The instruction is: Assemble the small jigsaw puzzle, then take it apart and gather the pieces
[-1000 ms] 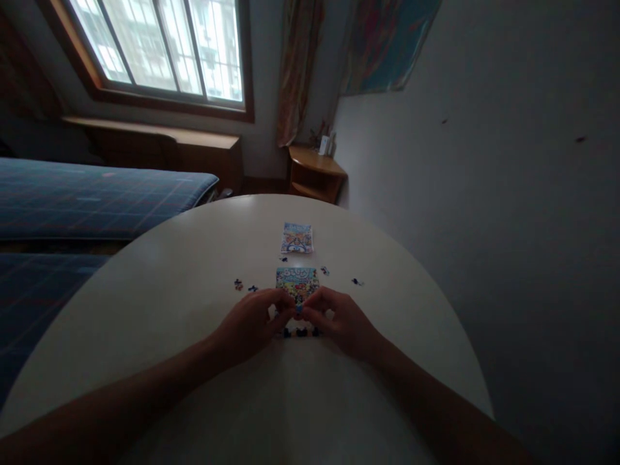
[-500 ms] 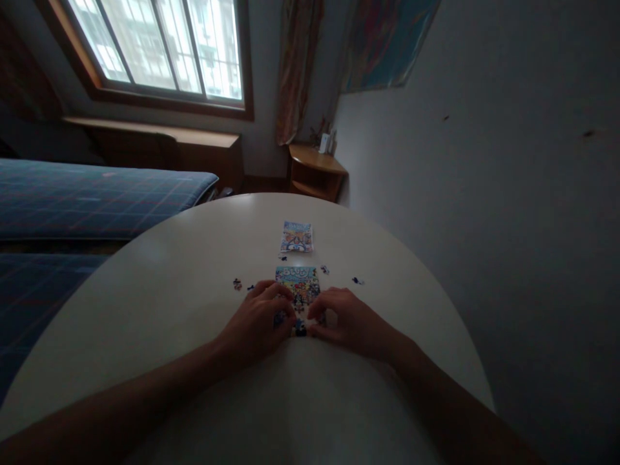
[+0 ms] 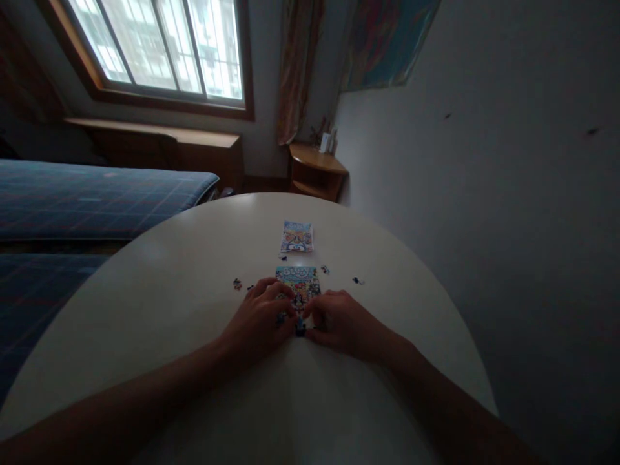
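A partly assembled jigsaw puzzle (image 3: 297,276) lies on the round white table, its top showing large letters and small colourful figures. My left hand (image 3: 265,316) rests over its left side, fingers curled onto it, covering that edge. From the right, my right hand (image 3: 341,321) reaches over the lower right part, index finger and thumb bent close around a dark blue puzzle piece (image 3: 300,327) at the bottom edge. That piece shows in the narrow gap between both hands. Exactly how the fingertips meet it is too dark to see.
Loose puzzle pieces lie around: one at left (image 3: 237,284), one at upper right (image 3: 325,269), one farther right (image 3: 358,281), one above (image 3: 283,258). A printed picture packet (image 3: 297,237) lies behind the puzzle. A bed (image 3: 97,200) stands left, a wall (image 3: 465,194) right.
My right hand has shifted slightly left towards the bottom-edge piece, and its index finger has bent down closer to the thumb. The left hand has stayed almost in place.
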Motion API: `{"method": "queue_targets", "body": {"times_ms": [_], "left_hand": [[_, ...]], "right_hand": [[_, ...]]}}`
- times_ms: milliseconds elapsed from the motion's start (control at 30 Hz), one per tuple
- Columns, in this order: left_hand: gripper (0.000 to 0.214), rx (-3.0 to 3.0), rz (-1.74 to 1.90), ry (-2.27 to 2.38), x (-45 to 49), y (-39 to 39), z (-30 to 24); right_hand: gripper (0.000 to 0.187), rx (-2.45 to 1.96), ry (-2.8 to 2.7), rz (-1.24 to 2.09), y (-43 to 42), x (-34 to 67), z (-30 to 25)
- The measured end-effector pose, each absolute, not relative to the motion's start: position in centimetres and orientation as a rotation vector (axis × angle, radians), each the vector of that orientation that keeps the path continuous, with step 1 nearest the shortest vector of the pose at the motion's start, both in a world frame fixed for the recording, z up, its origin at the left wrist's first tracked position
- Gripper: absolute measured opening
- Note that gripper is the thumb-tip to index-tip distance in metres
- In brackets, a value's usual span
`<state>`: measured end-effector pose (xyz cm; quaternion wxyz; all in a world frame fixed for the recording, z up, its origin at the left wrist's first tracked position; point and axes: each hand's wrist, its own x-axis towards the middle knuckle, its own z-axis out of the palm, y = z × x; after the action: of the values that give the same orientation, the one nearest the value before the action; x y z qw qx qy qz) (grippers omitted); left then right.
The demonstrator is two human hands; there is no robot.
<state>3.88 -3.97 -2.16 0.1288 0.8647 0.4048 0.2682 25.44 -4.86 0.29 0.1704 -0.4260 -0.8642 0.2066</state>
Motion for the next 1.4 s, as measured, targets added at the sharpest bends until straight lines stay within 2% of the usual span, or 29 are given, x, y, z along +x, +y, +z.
{"method": "queue_targets", "body": {"times_ms": [233, 533, 667, 767, 1033, 1400], "left_hand": [[0.010, 2.578, 0.823, 1.155, 4.0, -4.0, -2.1], [0.011, 2.642, 0.866, 1.076, 3.9, -3.9, -2.4], [0.008, 2.738, 0.885, 0.882, 3.6, -4.1, -2.1], [0.008, 2.816, 0.846, 0.738, 3.3, -4.3, -1.9], [0.004, 2.827, 0.807, 0.657, 3.0, -4.2, -2.3], [0.006, 2.815, 0.813, 0.655, 3.0, -4.4, -2.3]], "right_hand": [[0.012, -1.111, -2.538, 0.534, -4.8, 25.4, 0.5], [0.007, -1.089, -2.552, 0.525, -5.0, 25.5, 0.6], [0.007, -1.075, -2.538, 0.553, -5.0, 25.5, 1.0], [0.009, -1.195, -2.423, 0.561, -4.4, 26.6, 1.7], [0.018, -1.853, -2.024, 0.282, -0.8, 35.5, 0.9], [0.025, -1.978, -1.949, 0.468, -0.2, 35.9, 0.0]]}}
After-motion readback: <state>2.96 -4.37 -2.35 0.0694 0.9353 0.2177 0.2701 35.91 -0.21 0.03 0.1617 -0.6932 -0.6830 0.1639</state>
